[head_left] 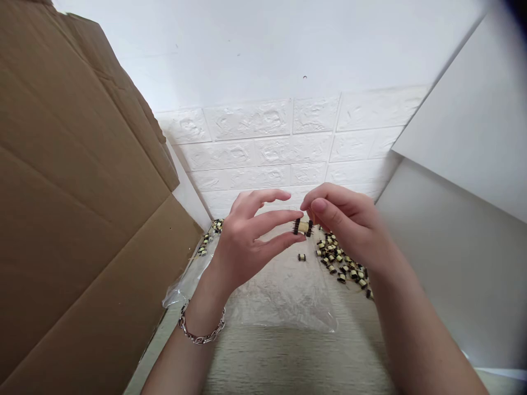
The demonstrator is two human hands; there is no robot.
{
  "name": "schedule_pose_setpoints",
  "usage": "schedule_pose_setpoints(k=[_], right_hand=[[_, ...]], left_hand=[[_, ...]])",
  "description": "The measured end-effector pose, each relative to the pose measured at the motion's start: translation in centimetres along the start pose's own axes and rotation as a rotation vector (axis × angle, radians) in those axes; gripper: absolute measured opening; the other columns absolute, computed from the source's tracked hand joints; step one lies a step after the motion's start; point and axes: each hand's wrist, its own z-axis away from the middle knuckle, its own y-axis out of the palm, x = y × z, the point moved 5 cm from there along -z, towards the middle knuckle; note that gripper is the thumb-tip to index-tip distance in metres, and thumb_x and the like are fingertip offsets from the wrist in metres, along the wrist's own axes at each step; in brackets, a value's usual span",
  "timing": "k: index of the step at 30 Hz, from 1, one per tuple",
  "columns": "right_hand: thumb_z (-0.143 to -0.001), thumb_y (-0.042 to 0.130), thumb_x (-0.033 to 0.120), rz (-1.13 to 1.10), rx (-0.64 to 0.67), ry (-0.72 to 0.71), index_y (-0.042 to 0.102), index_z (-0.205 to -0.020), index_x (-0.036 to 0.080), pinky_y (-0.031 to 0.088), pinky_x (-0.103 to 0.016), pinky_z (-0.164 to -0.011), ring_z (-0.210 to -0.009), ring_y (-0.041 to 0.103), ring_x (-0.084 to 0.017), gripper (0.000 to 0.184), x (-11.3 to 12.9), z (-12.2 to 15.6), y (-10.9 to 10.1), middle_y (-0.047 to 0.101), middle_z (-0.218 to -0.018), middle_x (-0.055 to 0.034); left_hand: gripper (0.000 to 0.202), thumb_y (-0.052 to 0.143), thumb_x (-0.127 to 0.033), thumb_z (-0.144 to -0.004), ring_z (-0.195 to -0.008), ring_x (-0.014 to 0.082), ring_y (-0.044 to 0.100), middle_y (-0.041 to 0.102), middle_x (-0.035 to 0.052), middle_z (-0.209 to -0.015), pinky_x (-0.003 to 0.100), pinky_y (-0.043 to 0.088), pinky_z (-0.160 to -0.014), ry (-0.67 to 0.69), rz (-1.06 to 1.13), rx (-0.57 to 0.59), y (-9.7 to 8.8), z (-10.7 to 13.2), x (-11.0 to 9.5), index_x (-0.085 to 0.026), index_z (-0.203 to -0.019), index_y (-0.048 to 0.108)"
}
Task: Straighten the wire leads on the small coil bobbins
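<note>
My left hand (247, 238) pinches a small transformer coil (303, 226) between thumb and index finger. The coil has a yellow-wrapped middle and black ends with rows of pins. At its right end my right hand (343, 222) is closed, thumb against index finger, on a thin yellowish strand (313, 216) that seems to come off the coil; whether it is wire or tape I cannot tell. Below the hands a single coil (302, 257) of the same kind lies on a clear plastic bag (284, 302).
A pile of similar coils (341, 263) lies on the table (296, 356) at the right. More coils (217, 225) lie at the back left, by the bag. Cardboard (82, 192) stands along the left; white panels (453, 219) close off the right. Behind is a white brick-patterned wall (272, 151).
</note>
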Motion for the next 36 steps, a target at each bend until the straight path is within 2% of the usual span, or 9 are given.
schedule_pose_setpoints(k=[5,12,20,22,24,26,28,32,36], right_hand=[[-0.077,0.052,0.032,-0.037,0.022,0.065,0.058,-0.068,0.02,0.024,-0.022,-0.044,-0.047,0.033,-0.007,0.016,-0.3,0.1,-0.2,0.044,-0.053,0.0029],[-0.077,0.051,0.035,-0.071,0.095,0.161,0.055,-0.064,0.018,0.022,-0.02,-0.042,-0.045,0.032,-0.005,0.023,-1.4,-0.1,0.0,0.042,-0.052,0.0034],[-0.079,0.045,0.04,0.012,0.128,0.187,0.051,-0.07,0.017,0.027,-0.019,-0.045,-0.045,0.035,-0.005,0.026,-4.4,-1.3,1.2,0.046,-0.056,0.0043],[-0.081,0.041,0.043,0.141,0.077,0.229,0.051,-0.08,0.019,0.03,-0.02,-0.047,-0.049,0.04,-0.007,0.026,-6.2,-1.7,1.1,0.049,-0.06,0.0037],[-0.082,0.037,0.043,0.431,0.09,0.301,0.052,-0.086,0.019,0.035,-0.021,-0.054,-0.06,0.048,-0.01,0.029,-8.6,-1.8,1.0,0.054,-0.066,0.0011],[-0.083,0.032,0.039,0.785,0.282,0.449,0.054,-0.091,0.021,0.038,-0.023,-0.063,-0.074,0.053,-0.013,0.03,-11.9,-1.4,1.2,0.06,-0.082,-0.0022],[-0.078,0.041,0.03,0.871,0.385,0.534,0.059,-0.086,0.018,0.039,-0.027,-0.067,-0.081,0.055,-0.018,0.023,-14.9,-0.8,1.3,0.062,-0.089,-0.0073],[-0.073,0.047,0.024,0.985,0.471,0.633,0.06,-0.094,0.013,0.04,-0.033,-0.072,-0.093,0.054,-0.026,0.027,-18.9,0.2,1.1,0.06,-0.099,-0.0158],[-0.075,0.047,0.026,1.027,0.499,0.603,0.057,-0.102,0.013,0.04,-0.033,-0.079,-0.099,0.052,-0.025,0.031,-19.7,0.4,1.5,0.058,-0.104,-0.0143]], left_hand=[[0.02,0.062,-0.034,-0.068,-0.095,0.0177,0.052,0.057,0.0027,-0.103,0.034,0.043,-0.081,0.029,-0.039,0.013,0.0,0.0,-0.1,-0.026,-0.087,0.062],[0.02,0.062,-0.033,-0.069,-0.099,0.0175,0.049,0.055,0.0027,-0.106,0.033,0.04,-0.085,-0.016,0.029,0.076,0.3,0.0,0.0,-0.024,-0.087,0.061],[0.016,0.055,-0.035,-0.074,-0.093,0.0143,0.05,0.055,0.0017,-0.101,0.027,0.04,-0.082,-0.121,0.13,0.304,2.0,0.1,1.3,-0.021,-0.083,0.057],[0.016,0.051,-0.035,-0.076,-0.093,0.0149,0.05,0.056,0.0009,-0.1,0.028,0.039,-0.082,-0.168,0.061,0.412,2.6,0.4,1.9,-0.021,-0.081,0.056],[0.018,0.047,-0.036,-0.077,-0.087,0.0155,0.052,0.058,0.001,-0.092,0.028,0.041,-0.076,-0.257,-0.022,0.609,3.9,1.4,2.8,-0.02,-0.08,0.056],[0.019,0.046,-0.033,-0.076,-0.077,0.0159,0.055,0.061,0.002,-0.082,0.027,0.042,-0.065,-0.376,-0.129,0.862,5.6,3.0,3.9,-0.019,-0.078,0.057],[0.016,0.047,-0.027,-0.072,-0.067,0.017,0.056,0.062,0.0043,-0.074,0.026,0.042,-0.056,-0.463,-0.275,1.107,7.4,5.0,4.8,-0.017,-0.073,0.059],[0.017,0.047,-0.013,-0.066,-0.071,0.0218,0.059,0.064,0.0119,-0.076,0.028,0.043,-0.057,-0.469,-0.342,1.154,10.6,6.9,5.1,-0.012,-0.073,0.062],[0.021,0.055,-0.024,-0.067,-0.076,0.0247,0.06,0.064,0.0141,-0.082,0.03,0.045,-0.061,-0.467,-0.297,1.205,13.0,7.8,4.4,-0.01,-0.079,0.063]])
